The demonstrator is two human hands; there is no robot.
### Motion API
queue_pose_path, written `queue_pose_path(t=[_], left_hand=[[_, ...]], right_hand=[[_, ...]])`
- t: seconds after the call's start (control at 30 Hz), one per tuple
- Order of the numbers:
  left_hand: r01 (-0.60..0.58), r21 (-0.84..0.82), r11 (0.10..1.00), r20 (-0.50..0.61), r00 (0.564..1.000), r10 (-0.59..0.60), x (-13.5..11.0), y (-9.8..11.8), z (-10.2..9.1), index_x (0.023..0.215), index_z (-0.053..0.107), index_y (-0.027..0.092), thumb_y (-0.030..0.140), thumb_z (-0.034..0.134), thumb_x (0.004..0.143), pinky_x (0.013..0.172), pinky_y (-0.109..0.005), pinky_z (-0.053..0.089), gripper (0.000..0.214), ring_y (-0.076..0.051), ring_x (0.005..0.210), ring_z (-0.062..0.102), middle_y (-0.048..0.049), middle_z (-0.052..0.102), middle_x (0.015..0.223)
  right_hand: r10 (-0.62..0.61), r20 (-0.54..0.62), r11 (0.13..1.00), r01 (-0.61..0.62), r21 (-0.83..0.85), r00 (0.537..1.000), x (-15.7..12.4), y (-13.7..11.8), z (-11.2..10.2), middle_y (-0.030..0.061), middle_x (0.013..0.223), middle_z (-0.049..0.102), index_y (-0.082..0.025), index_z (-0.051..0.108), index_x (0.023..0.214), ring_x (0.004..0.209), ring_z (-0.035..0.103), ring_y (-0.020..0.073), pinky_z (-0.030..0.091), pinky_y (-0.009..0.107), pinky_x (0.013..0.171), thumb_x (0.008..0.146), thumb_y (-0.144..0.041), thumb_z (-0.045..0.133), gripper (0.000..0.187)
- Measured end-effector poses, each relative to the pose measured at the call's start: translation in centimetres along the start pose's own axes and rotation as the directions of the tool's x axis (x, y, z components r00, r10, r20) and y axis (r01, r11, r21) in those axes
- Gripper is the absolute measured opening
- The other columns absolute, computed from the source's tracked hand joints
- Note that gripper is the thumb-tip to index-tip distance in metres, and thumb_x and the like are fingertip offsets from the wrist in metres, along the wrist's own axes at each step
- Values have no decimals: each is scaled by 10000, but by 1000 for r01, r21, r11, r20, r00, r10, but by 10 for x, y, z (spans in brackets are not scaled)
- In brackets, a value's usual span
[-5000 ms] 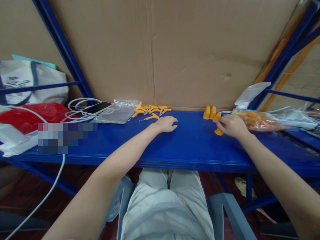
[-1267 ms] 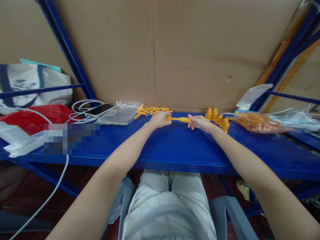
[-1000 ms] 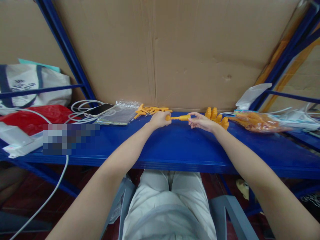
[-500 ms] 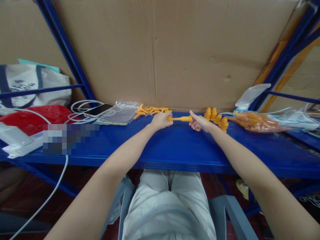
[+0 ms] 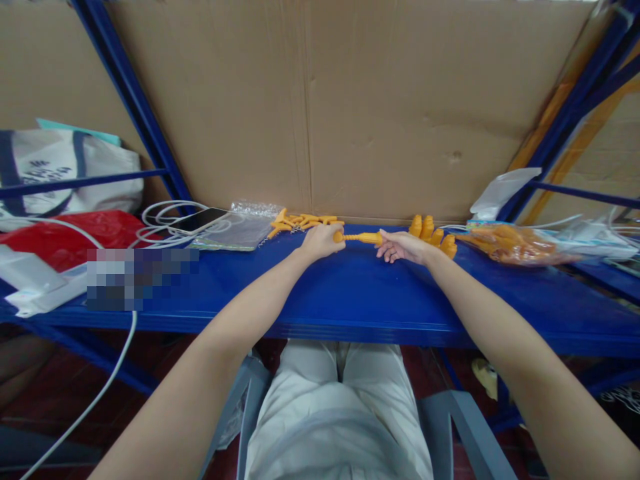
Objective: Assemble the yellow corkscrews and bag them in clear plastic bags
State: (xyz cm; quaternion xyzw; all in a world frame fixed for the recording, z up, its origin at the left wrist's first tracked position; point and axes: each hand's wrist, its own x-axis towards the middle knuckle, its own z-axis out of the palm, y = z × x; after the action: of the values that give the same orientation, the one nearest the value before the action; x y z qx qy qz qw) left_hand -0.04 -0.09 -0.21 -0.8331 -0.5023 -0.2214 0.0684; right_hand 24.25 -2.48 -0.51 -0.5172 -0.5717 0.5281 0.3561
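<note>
A yellow plastic corkscrew lies level between my two hands, just above the blue tabletop. It has a ribbed, screw-like stretch on the left and a wider barrel on the right. My left hand is closed around its left end, hiding part of the handle. At the other end, my right hand holds the barrel's tip by thumb and forefinger, the other fingers loosely curled. Behind my left hand are several yellow T-shaped handles with metal spirals. Several yellow tapered plastic pieces stand beyond my right wrist.
A clear bag of orange parts lies to the right on the blue table. On the left are a phone, white cables, a clear plastic pouch and a red bag. Cardboard walls the back.
My right hand has turned at the barrel's end: its raised thumb has come down and its back faces up more. My left hand has hardly moved.
</note>
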Motion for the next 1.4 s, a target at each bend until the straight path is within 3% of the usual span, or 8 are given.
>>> queue_pose_path(t=[0.17, 0.33, 0.53, 0.67, 0.83, 1.0, 1.23, 1.4], left_hand=[[-10, -6, 1000, -11, 1000, 10, 1, 0, 2, 1123, 708, 204, 263, 643, 806, 795, -337, 529, 329, -282, 961, 718, -80, 764, 961], [-9, 11, 1000, -19, 1000, 9, 1, 0, 3, 1121, 710, 209, 273, 638, 813, 799, -338, 530, 323, -289, 980, 718, -83, 766, 989], [-7, 15, 1000, -26, 1000, 7, 2, -1, 3, 1112, 711, 214, 267, 635, 800, 787, -335, 530, 326, -289, 964, 721, -79, 772, 971], [-15, 24, 1000, -31, 999, 16, 2, -1, 3, 1113, 712, 212, 267, 632, 798, 777, -331, 529, 329, -290, 970, 721, -82, 772, 981], [-48, 23, 999, -27, 998, 48, 1, 1, 2, 1120, 711, 203, 270, 618, 808, 776, -321, 527, 332, -274, 950, 724, -85, 768, 982], [-42, 19, 999, -33, 999, 42, 1, 3, 2, 1126, 711, 201, 271, 619, 809, 793, -336, 530, 337, -291, 985, 723, -89, 771, 1008], [-28, 14, 1000, -32, 999, 28, 1, 3, 2, 1124, 712, 204, 265, 623, 805, 809, -344, 534, 337, -298, 1000, 721, -91, 773, 1015], [-26, 9, 1000, -44, 999, 26, 1, 2, 3, 1107, 715, 213, 256, 619, 798, 800, -340, 535, 326, -293, 984, 725, -83, 774, 1001]], right_hand=[[27, -45, 995, -31, -96, 999, 7, 2, 3, 49, 438, 558, -181, 616, 639, 358, 437, 106, 356, 217, 356, 957, -676, 437, 614], [70, -30, 995, -72, -64, 997, 8, 1, 2, 53, 482, 600, -169, 595, 719, 361, 496, 110, 379, 202, 339, 959, -725, 311, 669], [-43, 65, 996, 38, 75, 997, 3, 3, -5, 58, 880, 766, -210, 582, 965, 593, 686, 136, 540, 214, 480, 937, -394, 667, 204], [-61, 15, 996, 60, 59, 998, -1, 2, -2, 70, 889, 759, -186, 602, 930, 550, 639, 98, 532, 201, 505, 954, -296, 653, 123], [35, -59, 999, -35, -13, 998, 0, -2, 6, 55, 510, 605, -153, 617, 689, 382, 483, 86, 358, 181, 364, 1031, -526, 414, 544], [42, -77, 998, -45, -42, 996, 8, 1, 6, 30, 431, 539, -177, 582, 657, 316, 425, 90, 302, 199, 294, 960, -697, 384, 634], [-51, 64, 997, 47, 68, 997, 1, 2, -2, 45, 920, 766, -221, 600, 1025, 588, 683, 129, 527, 207, 444, 923, -415, 682, 235], [-109, 85, 990, 100, 95, 990, 3, 7, -4, 73, 1074, 758, -207, 626, 1010, 698, 711, 124, 601, 234, 575, 891, -219, 723, 153]])
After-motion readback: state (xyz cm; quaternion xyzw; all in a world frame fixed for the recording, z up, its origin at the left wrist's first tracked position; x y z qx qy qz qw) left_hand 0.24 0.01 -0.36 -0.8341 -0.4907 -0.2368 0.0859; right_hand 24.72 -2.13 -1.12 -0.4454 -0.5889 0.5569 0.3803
